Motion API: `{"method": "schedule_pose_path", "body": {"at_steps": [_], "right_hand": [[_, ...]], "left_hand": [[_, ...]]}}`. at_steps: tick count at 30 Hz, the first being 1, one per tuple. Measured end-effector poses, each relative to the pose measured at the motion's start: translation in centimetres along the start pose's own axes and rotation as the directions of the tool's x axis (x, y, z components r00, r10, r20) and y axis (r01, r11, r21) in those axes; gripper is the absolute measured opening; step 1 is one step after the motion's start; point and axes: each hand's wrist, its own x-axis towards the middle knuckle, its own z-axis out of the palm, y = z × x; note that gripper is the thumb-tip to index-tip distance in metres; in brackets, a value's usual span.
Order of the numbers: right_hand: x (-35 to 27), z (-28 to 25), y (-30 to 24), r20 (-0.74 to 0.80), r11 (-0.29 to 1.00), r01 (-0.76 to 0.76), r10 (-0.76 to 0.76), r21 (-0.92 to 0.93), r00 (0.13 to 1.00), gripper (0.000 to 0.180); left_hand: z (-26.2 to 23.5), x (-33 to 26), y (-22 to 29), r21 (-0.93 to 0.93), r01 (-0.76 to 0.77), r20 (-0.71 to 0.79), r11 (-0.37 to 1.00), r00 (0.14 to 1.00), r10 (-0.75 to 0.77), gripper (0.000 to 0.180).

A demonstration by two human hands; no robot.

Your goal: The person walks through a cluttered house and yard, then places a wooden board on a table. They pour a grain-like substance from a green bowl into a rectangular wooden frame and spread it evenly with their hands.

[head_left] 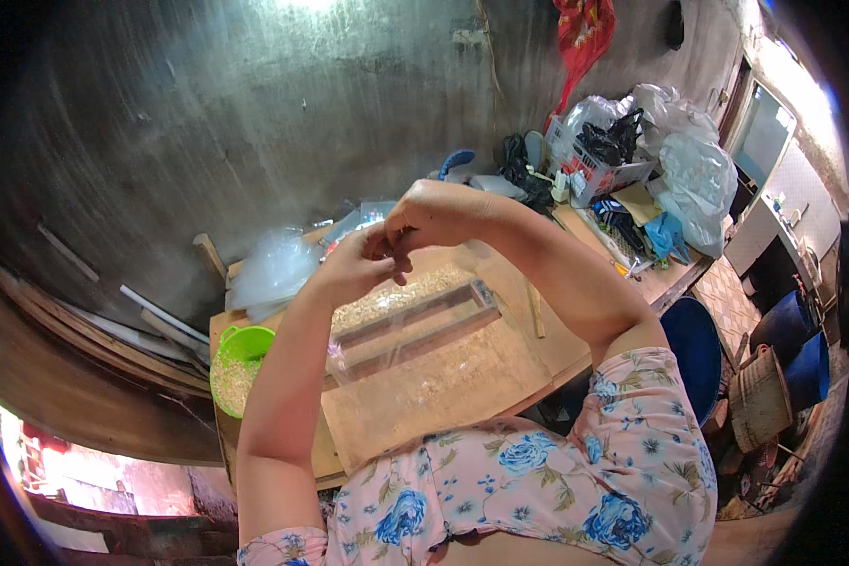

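My left hand point(351, 266) and my right hand point(429, 209) meet above the table, fingers bent and pressed together. Whatever they pinch, if anything, is hidden among the fingers. Below them a long, narrow wooden frame point(481, 294) lies across a wooden board point(462, 377). Pale grains or flakes point(429, 281) are spread along the frame's far side, and a thinner scatter covers the board. Faint clear streaks, perhaps thin plastic, show over the frame below my hands. A bright green basket point(266, 338) holding similar pale grains point(234, 385) stands left of my left forearm.
Clear plastic bags point(278, 269) lie at the table's far left. On the far right stands a crate point(618, 177) with bags piled in it, near a blue cloth or bag point(668, 236). A grey wall point(302, 123) rises behind. Blue tubs point(693, 354) stand right of the table.
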Motion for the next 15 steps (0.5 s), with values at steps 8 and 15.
{"method": "schedule_pose_path", "body": {"at_steps": [8, 15], "right_hand": [[-1.8, 3.3, 8.5, -0.508, 0.989, 0.032, -0.103, -0.146, 0.855, 0.011], [-3.1, 3.0, 10.1, -0.462, 0.856, -0.105, -0.166, -0.507, 0.871, 0.006]], "left_hand": [[-4.3, -3.6, -4.8, 0.675, 0.293, -0.271, 0.677, 0.952, -0.141, 0.014], [-7.8, -5.6, -7.2, 0.852, 0.236, -0.382, 0.468, 0.891, 0.246, 0.007]]}}
